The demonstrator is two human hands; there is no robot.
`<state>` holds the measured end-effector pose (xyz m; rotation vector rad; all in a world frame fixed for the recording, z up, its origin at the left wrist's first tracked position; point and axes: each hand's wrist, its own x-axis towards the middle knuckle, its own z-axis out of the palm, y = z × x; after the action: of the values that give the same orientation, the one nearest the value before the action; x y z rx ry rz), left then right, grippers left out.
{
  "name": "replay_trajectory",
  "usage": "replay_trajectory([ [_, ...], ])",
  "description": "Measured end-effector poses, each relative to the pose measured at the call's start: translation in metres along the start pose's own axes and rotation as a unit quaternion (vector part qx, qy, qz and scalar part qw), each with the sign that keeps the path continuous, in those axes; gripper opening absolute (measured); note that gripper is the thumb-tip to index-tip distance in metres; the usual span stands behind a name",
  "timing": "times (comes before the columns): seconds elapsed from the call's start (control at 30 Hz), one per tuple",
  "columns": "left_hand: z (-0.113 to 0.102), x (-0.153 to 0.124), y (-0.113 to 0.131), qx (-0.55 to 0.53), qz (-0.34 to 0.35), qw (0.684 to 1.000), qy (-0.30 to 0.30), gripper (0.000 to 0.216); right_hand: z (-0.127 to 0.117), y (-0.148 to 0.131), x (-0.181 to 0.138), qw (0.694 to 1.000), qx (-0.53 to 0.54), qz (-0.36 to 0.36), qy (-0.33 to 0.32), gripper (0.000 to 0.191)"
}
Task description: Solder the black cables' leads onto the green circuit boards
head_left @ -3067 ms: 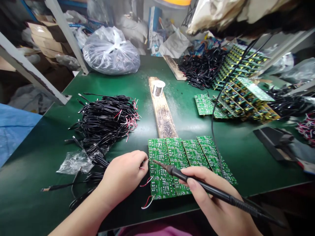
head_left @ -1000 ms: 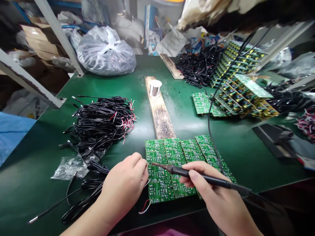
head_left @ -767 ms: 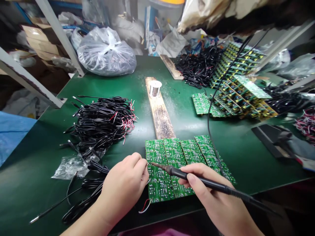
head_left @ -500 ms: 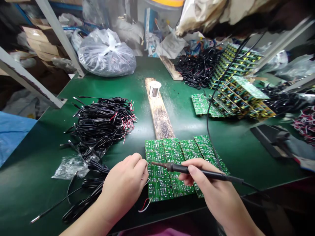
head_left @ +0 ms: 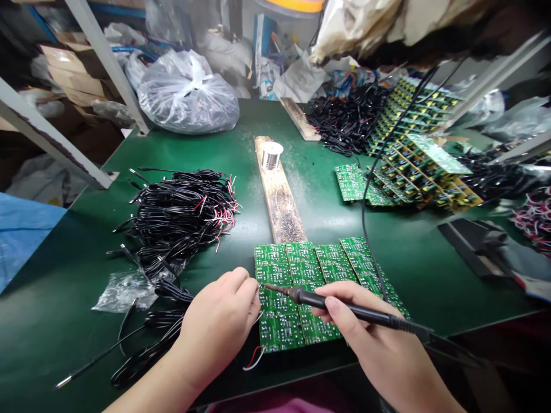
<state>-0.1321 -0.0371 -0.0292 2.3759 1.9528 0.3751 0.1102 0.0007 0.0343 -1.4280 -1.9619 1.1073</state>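
My right hand [head_left: 365, 327] grips a black soldering iron [head_left: 340, 304] like a pen, its tip pointing left at the left edge of the green circuit boards [head_left: 279, 330]. The iron's tip ends right beside the fingertips of my left hand [head_left: 224, 312]. Those fingers are pinched together at the board edge, with a thin white wire end showing below them; most of what they hold is hidden behind the hand. A red and white wire pair [head_left: 255, 357] sticks out from the boards' lower left corner. Black cables [head_left: 159, 315] lie left of my left hand.
A heap of black cables [head_left: 181, 212] with red and white ends lies left. A solder spool [head_left: 271, 156] stands on a scorched wooden strip [head_left: 279, 201] behind the boards. Stacked boards [head_left: 426, 172] stand at the back right; the iron's cord [head_left: 365, 212] hangs before them. A stuffed plastic bag [head_left: 189, 94] sits back left.
The rear of the soldering iron has dipped slightly with my right hand, while its tip stays at the same spot. My left hand holds its place on the board edge.
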Motion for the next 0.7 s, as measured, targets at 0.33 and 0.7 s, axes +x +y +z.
replay_trajectory([
  [0.33, 0.0027, -0.0005, -0.0005, -0.007, 0.002, 1.000, 0.023, 0.020, 0.0033, 0.0074, -0.0015, 0.999, 0.026, 0.006, 0.041, 0.017],
  [0.7, 0.0024, -0.0004, 0.0001, 0.002, -0.005, 1.000, 0.011, 0.022, 0.0063, 0.0054, -0.0001, 0.999, 0.017, -0.009, 0.029, 0.017],
])
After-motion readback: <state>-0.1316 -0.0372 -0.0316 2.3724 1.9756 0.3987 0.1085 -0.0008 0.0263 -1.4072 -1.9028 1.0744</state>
